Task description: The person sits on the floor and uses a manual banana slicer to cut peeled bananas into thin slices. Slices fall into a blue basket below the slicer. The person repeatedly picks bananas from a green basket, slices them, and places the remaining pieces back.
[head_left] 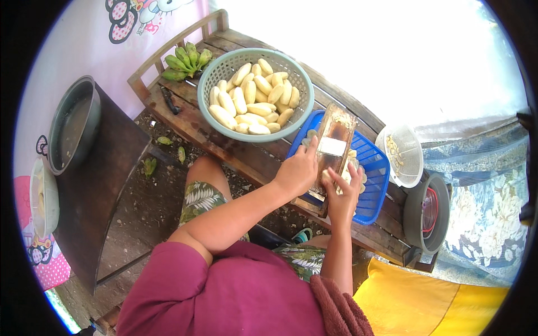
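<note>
A wooden slicer board (338, 124) with a bright metal plate (332, 147) in its middle lies slantwise across a blue plastic basket (380, 185). My left hand (298, 172) grips the board's left edge, fingers closed along its side. On the lower part of the board my right hand (343, 196) pinches a pale peeled banana (327, 175), mostly covered by the fingers. Thin pale round slices (363, 175) show in the basket beside the board. To the left stands a grey-green colander (208, 115) heaped with whole peeled bananas (255, 96).
All this stands on a slatted wooden bench (246, 159). Green unpeeled bananas (189, 59) and a dark-handled knife (169, 101) lie at its left end. A white strainer (412, 162) and a grey basin (413, 215) sit right. Another basin (95, 120) rests on a dark table (115, 162).
</note>
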Tool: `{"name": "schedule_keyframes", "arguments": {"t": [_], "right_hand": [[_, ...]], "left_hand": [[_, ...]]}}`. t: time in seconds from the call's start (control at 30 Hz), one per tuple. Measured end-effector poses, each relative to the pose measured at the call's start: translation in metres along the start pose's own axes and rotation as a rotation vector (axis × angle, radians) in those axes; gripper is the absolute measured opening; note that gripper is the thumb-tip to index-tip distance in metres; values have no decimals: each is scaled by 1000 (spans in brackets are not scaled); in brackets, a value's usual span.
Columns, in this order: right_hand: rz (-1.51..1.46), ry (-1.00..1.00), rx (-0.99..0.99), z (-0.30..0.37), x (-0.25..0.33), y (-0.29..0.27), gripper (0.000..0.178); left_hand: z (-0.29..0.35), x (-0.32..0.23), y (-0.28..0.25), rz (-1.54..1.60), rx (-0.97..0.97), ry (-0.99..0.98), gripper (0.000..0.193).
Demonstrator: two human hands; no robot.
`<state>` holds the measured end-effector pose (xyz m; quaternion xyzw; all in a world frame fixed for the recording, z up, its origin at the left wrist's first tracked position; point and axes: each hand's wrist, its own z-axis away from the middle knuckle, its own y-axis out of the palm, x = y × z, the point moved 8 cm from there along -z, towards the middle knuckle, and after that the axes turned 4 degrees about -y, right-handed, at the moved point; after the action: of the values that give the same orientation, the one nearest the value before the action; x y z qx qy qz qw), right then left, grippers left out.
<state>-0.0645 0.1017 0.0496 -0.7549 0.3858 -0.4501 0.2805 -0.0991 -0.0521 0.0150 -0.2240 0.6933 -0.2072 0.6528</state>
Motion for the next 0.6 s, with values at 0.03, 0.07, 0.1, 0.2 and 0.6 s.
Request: {"name": "schedule_keyframes", "arguments": {"t": [0.03,0.07,0.1,0.2,0.6], "right_hand": [[38,89,60,3,-7,4,24],[5,3,-7,0,-3,1,25],[18,-9,-30,-11,-8,6,25],[26,-31,-114,-69,-34,25,28],[11,-137,48,-113,-42,22,28]], "left_hand": [[0,1,1,-13,4,0,54],[1,1,2,-25,-1,7,53],[2,0,2,-9,-19,20,53],[2,-1,1,-7,-32,38,53],[-1,-1,1,-17,16,8,54]]}}
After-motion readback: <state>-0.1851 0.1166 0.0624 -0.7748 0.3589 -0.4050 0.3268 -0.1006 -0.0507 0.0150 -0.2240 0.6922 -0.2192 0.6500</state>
